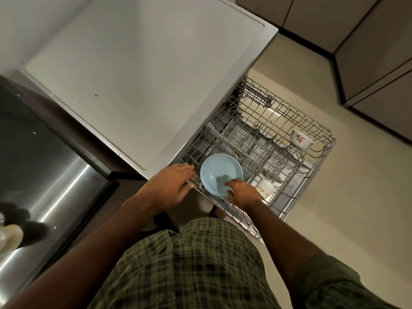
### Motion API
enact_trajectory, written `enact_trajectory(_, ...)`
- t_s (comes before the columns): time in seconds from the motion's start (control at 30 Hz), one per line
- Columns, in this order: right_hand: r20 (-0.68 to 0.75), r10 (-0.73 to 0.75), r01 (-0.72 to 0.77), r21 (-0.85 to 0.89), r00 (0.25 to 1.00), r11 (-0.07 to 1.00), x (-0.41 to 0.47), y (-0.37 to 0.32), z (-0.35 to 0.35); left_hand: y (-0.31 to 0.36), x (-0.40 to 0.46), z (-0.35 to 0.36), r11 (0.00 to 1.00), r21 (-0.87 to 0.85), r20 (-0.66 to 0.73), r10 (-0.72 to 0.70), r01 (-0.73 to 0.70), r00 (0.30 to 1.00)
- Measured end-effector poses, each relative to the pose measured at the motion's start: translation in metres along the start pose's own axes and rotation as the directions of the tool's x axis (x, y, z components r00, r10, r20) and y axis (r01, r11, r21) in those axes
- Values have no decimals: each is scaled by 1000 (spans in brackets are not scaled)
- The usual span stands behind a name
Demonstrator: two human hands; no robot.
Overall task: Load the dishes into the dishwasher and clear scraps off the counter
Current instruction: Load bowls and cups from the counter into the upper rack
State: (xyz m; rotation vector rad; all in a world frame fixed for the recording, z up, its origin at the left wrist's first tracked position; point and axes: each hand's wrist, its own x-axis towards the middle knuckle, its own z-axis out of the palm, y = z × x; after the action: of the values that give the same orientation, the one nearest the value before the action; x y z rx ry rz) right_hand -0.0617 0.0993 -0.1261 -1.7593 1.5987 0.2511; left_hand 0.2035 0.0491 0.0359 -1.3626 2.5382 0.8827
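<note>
A pale blue bowl [219,172] sits over the near left corner of the pulled-out wire dishwasher rack [316,172]. My right hand [242,194] grips the bowl's near rim, thumb inside it. My left hand [171,186] rests on the rack's left edge with fingers stretched out, holding nothing. A white cup with a yellow print [265,188] lies in the rack just right of my right hand. A white bowl with a flower pattern [301,139] stands at the rack's far right corner.
The dishwasher's grey flat top [133,70] fills the upper left. A steel sink surface [44,166] lies at the left, with a pale object [10,237] at its edge. Brown cabinets [374,52] line the far right across the beige floor [356,208].
</note>
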Motion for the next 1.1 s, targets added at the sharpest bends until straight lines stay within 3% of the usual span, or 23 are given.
enact_trajectory(0.37, -307, -101, 75, -93, 946, 993, -2, -62, -63, -17, -20, -23, 999, -50, -149, 6, -14, 989)
enact_trajectory(0.53, -510, -219, 226, -50, 832, 973, -9, -108, -113, -34, -41, -46, 993, -113, -263, -72, 43, 962)
enact_trajectory(0.7, -711, -339, 343, -146, 616, 928, -16, -167, -164, -61, -82, -66, 975, -151, -396, -210, 163, 894)
enact_trajectory(0.77, -703, -440, 427, -212, 558, 879, -10, -202, -172, -74, -106, -72, 960, -167, -442, -276, 224, 853)
enact_trajectory(0.9, -595, -619, 612, -253, 512, 749, 10, -274, -162, -96, -156, -80, 924, -208, -541, -382, 322, 749)
enact_trajectory(1.1, -311, -798, 814, -110, 517, 570, 17, -378, -126, -134, -233, -66, 849, -269, -647, -509, 455, 568)
